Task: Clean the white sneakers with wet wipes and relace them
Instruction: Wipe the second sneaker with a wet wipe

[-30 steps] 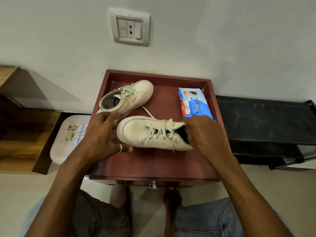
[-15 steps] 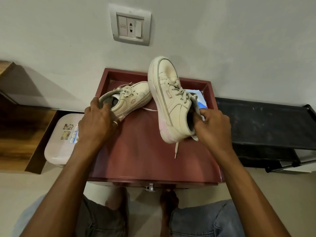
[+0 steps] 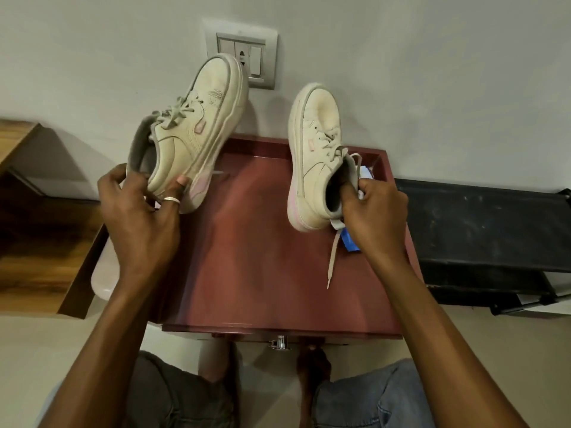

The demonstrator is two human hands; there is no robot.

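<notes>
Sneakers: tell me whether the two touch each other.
Apart. The head view shows bare wall between the left-hand sneaker and the right-hand sneaker.

Both bare forearms reach forward from the lower corners of the view, wrists well apart. The left hand (image 3: 139,217) grips the heel of the left-hand sneaker (image 3: 191,131), with the thumb at the collar and a ringed finger curled across its side. The right hand (image 3: 375,211) pinches the heel collar of the right-hand sneaker (image 3: 312,156), fingertips tucked inside the opening.
</notes>
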